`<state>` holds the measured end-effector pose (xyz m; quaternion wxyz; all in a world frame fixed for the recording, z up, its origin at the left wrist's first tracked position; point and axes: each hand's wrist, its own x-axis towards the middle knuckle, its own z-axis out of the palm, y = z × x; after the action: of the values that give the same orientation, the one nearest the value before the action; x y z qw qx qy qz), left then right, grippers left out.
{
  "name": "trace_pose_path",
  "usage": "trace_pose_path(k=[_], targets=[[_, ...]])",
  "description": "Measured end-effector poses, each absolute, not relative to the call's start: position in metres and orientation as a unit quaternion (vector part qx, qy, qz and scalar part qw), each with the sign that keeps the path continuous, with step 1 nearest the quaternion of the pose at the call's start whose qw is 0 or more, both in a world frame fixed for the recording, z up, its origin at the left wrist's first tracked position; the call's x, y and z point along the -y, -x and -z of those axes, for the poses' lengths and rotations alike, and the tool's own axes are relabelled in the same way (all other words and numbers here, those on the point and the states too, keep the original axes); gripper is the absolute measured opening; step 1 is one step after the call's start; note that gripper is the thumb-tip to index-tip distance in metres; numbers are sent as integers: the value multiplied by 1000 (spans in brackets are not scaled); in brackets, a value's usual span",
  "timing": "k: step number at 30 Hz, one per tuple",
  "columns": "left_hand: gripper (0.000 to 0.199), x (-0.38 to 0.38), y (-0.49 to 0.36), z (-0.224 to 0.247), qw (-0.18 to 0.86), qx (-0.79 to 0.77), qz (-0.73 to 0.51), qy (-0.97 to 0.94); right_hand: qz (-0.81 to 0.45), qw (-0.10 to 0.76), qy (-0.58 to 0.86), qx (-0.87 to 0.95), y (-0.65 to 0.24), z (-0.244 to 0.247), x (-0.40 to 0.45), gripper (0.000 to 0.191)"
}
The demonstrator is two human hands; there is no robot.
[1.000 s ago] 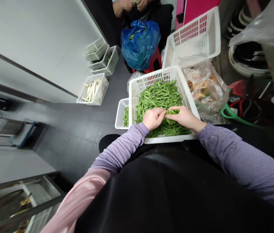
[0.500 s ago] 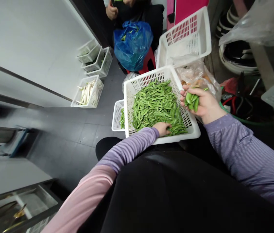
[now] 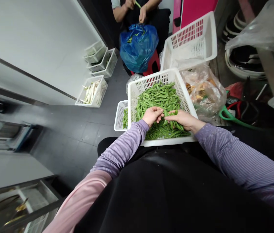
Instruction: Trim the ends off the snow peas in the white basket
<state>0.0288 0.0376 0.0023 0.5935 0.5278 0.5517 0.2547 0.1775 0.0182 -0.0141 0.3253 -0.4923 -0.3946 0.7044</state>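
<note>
A white slotted plastic basket [image 3: 192, 103] stands in front of my lap, heaped with flat green pods [image 3: 157, 94]. Over the heap, my right hand [image 3: 184, 120] is closed around several of these pods, which stick out past its fingers. Close beside it, my left hand [image 3: 153, 116] has thumb and fingertips pinched together at the end of a pod. The fingertips partly hide the pinched end. Near the basket's front, tiny green scraps lie among the pods.
A smaller white basket [image 3: 120, 113] with pods sits left. Beyond are a blue plastic bag [image 3: 138, 53], a co-worker's hands [image 3: 142, 14] and a tilted white basket [image 3: 212, 35]. Right are a clear bag [image 3: 207, 94] and green-handled scissors [image 3: 234, 119]. White radish-like vegetables [image 3: 92, 92] fill another basket.
My right hand has come left from outside the basket's right side to over the pods. My left hand has lifted from the pods to meet it. The co-worker's hands show more fully.
</note>
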Motion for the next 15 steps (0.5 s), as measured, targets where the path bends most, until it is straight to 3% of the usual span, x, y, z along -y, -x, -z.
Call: trace_pose_path(k=[3,9,15], targets=[[15,-19,-31,-3,514,-557,-191,-623,-718,348,504,329,-180,13,-19,18],[18,-2,-31,-5,218,-455,-49,-862,-734,351,505,288,-182,16,-19,14],[24,-2,-33,-12,173,-383,36,-906,-759,292,489,315,-183,12,-16,14]])
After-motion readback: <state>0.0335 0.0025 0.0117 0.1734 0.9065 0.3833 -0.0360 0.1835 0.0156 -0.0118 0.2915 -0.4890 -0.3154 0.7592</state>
